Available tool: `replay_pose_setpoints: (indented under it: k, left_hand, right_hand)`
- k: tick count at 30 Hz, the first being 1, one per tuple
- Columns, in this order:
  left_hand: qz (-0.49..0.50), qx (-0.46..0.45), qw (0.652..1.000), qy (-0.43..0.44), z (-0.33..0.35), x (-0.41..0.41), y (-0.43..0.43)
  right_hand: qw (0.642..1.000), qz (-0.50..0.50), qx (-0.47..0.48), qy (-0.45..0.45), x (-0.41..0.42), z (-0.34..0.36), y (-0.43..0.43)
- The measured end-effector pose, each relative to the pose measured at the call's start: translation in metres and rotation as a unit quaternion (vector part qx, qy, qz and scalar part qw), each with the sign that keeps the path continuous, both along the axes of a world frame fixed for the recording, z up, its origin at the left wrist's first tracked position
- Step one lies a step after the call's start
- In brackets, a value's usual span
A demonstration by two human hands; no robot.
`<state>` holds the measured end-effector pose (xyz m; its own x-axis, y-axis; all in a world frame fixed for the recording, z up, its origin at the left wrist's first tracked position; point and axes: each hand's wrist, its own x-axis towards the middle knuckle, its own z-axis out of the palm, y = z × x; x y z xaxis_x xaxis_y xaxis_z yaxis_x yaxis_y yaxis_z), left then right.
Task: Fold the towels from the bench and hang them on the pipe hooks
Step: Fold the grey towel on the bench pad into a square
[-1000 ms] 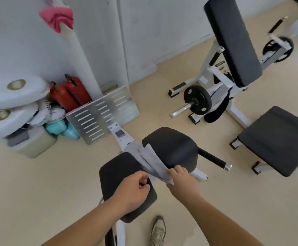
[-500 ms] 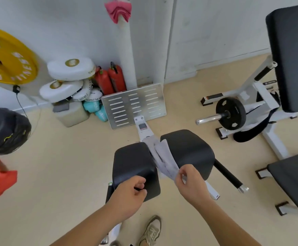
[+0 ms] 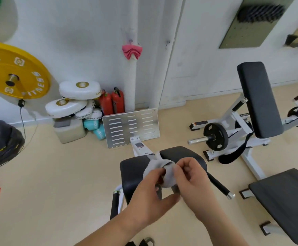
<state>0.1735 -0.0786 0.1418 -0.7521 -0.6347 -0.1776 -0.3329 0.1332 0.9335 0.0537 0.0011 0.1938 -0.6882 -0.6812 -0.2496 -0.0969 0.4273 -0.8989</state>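
Observation:
A small grey towel [image 3: 166,172] is bunched between my two hands, lifted just above the two black pads of the bench [image 3: 132,167]. My left hand [image 3: 151,194] grips its lower left side and my right hand [image 3: 190,176] pinches its right edge. A folded pink towel [image 3: 132,51] hangs on a hook on the white vertical pipe [image 3: 131,80] against the wall ahead. A second bare hook [image 3: 167,43] sits on the wall to the right of the pipe.
A silver slotted footplate [image 3: 132,126] leans at the bench's far end. Red fire extinguishers [image 3: 112,102], white pads and a yellow weight plate [image 3: 15,71] line the left wall. A white weight machine with black pads [image 3: 259,100] stands to the right.
The grey towel lay draped between the bench pads with my right hand pinching it; now both hands hold it gathered up. My view has tilted upward toward the wall and pipe.

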Motion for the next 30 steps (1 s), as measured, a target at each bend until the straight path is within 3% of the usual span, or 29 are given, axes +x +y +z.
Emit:
replay_pose_setpoints:
  k: [2,4,6,12,15,17,21,25,27,30]
  left_hand:
    - [0.028,-0.052,0.998,0.019,0.013,0.010,-0.004]
    - [0.030,-0.133,0.991,0.013,0.018,0.018,-0.010]
    - [0.013,-0.117,0.993,0.015,0.024,0.028,-0.010]
    - [0.075,0.138,0.987,-0.015,0.032,0.038,-0.005]
    - [0.120,0.411,0.904,-0.019,0.039,0.028,-0.013]
    - [0.125,0.480,0.868,0.023,0.037,0.018,-0.020]
    - [0.133,0.442,0.886,0.050,0.027,-0.003,-0.021]
    - [0.266,0.418,0.864,0.089,0.018,-0.034,-0.015]
    - [0.279,0.297,0.911,0.052,0.022,-0.048,-0.008]
    - [0.149,0.104,0.983,-0.019,0.040,-0.057,0.012]
  right_hand:
    - [0.998,-0.046,-0.032,-0.021,0.012,0.013,0.000]
    - [0.996,-0.069,-0.052,0.025,0.021,0.027,0.002]
    - [0.992,-0.076,-0.058,0.077,0.028,0.042,0.005]
    - [0.998,-0.034,-0.028,0.050,0.037,0.054,0.015]
    - [0.995,0.060,0.004,0.084,0.035,0.054,0.015]
    - [0.987,0.122,0.025,0.102,0.025,0.051,0.014]
    - [0.975,0.202,0.044,0.077,0.002,0.046,0.015]
    - [0.949,0.301,0.092,0.003,-0.034,0.034,0.025]
    - [0.951,0.296,0.091,0.006,-0.065,0.026,0.026]
    - [0.945,0.305,0.058,0.103,-0.114,0.015,0.025]
